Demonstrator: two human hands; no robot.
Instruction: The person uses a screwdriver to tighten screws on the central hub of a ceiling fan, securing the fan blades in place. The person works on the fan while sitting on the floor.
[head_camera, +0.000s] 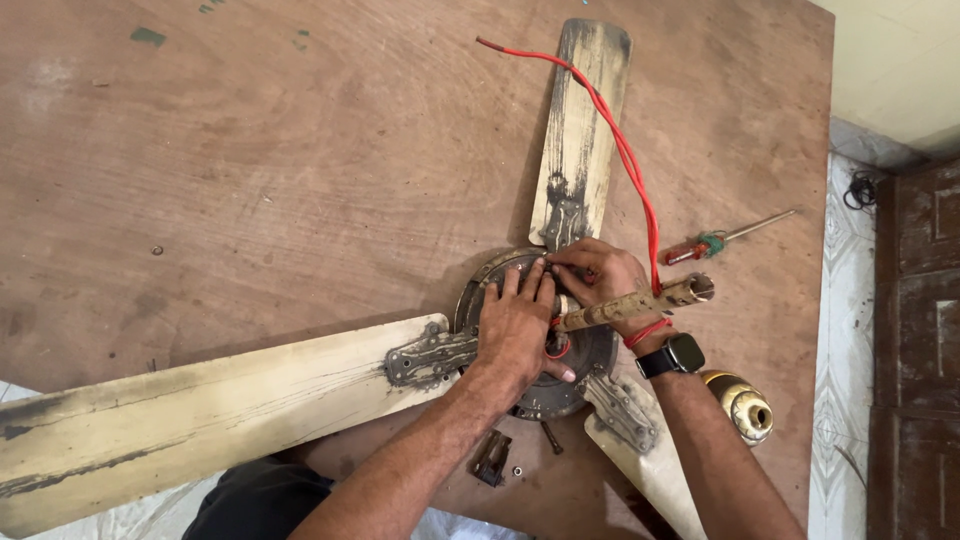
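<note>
Two hands on fan hub (575, 385) | left hand (515, 330) flat, open | right hand (597, 270) fingertips hidden, grip unclear | nearest blade (650, 465) cut off

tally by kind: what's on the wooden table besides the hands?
Fan blades: 3
Fan motor hub with down rod: 1
Red wire: 1
Screwdriver: 1
Brass-coloured canopy cup: 1
Small dark bracket: 1
Loose bolt: 1
Loose nut: 1
Total: 10

Left hand and right hand rest on the hub.
</note>
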